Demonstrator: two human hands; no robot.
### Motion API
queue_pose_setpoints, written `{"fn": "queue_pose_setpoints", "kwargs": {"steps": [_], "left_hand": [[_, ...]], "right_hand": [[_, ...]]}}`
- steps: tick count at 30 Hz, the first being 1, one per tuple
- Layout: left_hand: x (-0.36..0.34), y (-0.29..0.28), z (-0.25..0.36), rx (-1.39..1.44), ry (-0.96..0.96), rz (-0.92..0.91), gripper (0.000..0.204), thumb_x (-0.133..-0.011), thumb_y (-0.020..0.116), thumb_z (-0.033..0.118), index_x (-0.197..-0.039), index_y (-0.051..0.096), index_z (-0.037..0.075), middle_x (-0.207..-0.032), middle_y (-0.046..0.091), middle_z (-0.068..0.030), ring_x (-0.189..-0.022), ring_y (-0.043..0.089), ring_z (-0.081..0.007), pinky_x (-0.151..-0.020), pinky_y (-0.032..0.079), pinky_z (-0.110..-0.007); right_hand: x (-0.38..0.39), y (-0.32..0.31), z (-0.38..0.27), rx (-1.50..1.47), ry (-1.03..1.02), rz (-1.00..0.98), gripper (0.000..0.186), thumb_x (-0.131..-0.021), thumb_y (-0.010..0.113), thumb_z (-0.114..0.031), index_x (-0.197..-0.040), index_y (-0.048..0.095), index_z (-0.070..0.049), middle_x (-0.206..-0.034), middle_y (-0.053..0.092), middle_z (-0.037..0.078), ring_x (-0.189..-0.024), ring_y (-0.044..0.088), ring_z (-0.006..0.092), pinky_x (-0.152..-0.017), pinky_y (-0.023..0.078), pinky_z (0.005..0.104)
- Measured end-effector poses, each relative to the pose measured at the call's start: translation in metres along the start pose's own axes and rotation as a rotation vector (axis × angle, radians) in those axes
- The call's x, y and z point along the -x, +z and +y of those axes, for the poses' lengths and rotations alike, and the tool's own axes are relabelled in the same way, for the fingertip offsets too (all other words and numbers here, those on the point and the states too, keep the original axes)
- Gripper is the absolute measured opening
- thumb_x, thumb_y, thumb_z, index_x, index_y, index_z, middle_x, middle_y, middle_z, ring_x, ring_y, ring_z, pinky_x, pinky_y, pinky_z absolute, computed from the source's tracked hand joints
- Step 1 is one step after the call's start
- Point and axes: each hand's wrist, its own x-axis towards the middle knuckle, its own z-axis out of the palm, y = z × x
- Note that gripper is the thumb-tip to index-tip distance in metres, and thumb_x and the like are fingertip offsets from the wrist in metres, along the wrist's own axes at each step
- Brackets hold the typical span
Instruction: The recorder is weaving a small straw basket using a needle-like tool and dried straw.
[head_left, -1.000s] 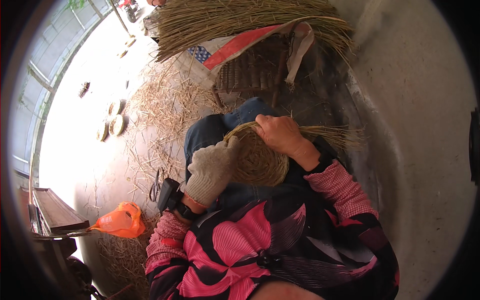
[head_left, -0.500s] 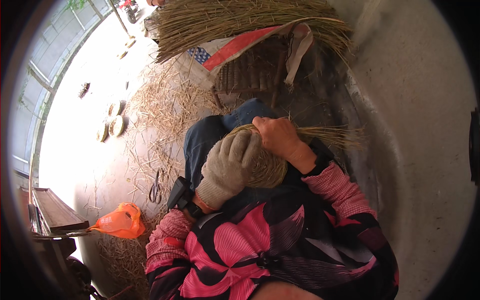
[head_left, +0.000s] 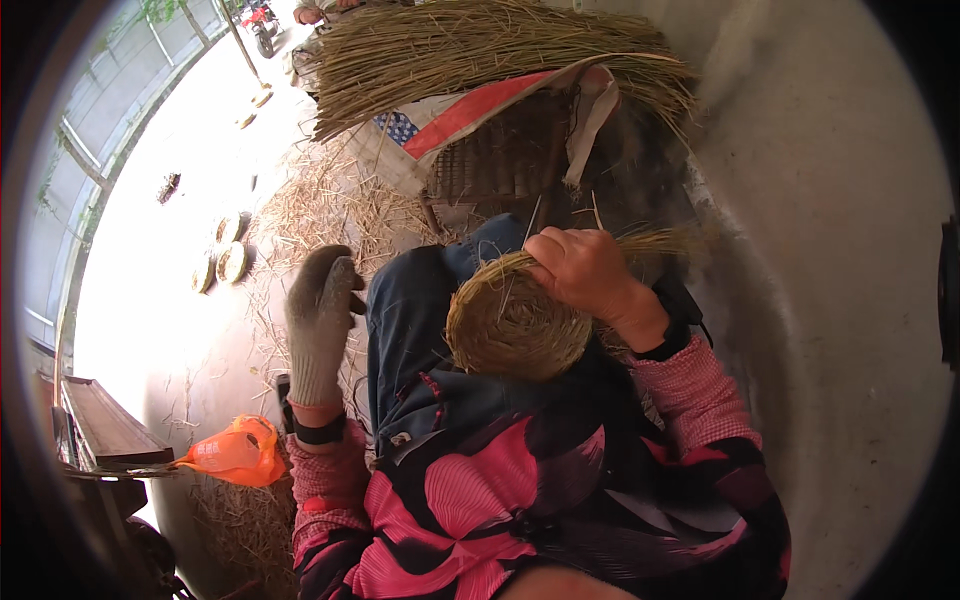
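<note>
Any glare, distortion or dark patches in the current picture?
Head view: sunlit floor at left is nearly white; head view: panelled wall bows with fisheye distortion; head view: shade dims the slatted seat, though the straw basket in the right hand looks fairly clear.

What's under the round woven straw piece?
Dark blue trousers show beside the woven piece and seem to run beneath it. What lies directly underneath is covered; the right hand hides part of the piece's rim.

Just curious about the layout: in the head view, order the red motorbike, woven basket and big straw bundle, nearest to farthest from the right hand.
1. Woven basket: on the lap, touching the right hand.
2. Big straw bundle: ahead, beyond the knees.
3. Red motorbike: far off, ahead to the left.
</note>
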Motion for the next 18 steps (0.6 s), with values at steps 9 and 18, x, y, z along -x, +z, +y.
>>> {"fn": "queue_pose_setpoints", "kwargs": {"steps": [9,18], "left_hand": [[-0.047,0.059,-0.018,-0.414,1.043,-0.594,0.03,-0.092,0.061,0.026,-0.113,0.066,0.006,-0.108,0.066,-0.0157,-0.095,0.067,-0.0305,-0.084,0.053,-0.036],[-0.09,0.092,-0.001,1.257,-0.364,-0.164,0.02,-0.103,0.046,0.023,-0.091,0.055,0.009,-0.083,0.058,-0.0034,-0.068,0.056,-0.0158,-0.06,0.048,-0.028]], "right_hand": [[-0.024,0.007,-0.026,-0.076,-0.21,-0.003,0.023,-0.074,0.07,-0.024,-0.079,0.05,-0.014,-0.068,0.05,0.002,-0.06,0.061,0.0198,-0.052,0.049,0.0343],[-0.02,0.013,-0.02,-0.194,-0.155,-0.039,0.026,-0.073,0.072,-0.023,-0.085,0.051,-0.013,-0.072,0.055,0.004,-0.065,0.063,0.024,-0.055,0.05,0.0368]]}}
